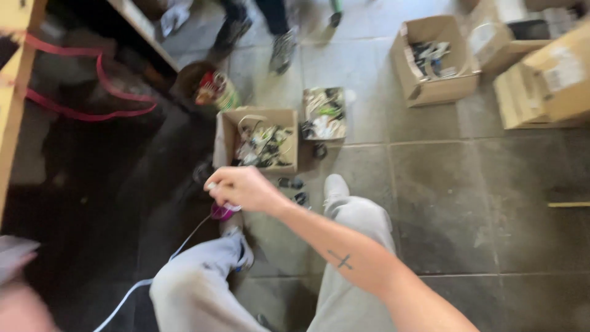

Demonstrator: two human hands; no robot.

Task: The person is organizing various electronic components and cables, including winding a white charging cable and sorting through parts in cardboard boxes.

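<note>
Above grey stone tiles — right hand [243, 187] clamped on round purple plastic piece [221, 212], thin cord [184, 243] trailing.

Your picture is bright on the right side and dark on the left. Strong light falls on the grey floor tiles [442, 184] and makes the cardboard boxes [541, 74] look pale and washed out at the top right. Under the wooden shelf [15, 92] you see deep shadow, and things there are hard to make out. Everything looks a bit smeared, as if your head was moving. Your right hand [243, 187] is soft and fuzzy. The bottom left corner is a big blur.
</note>
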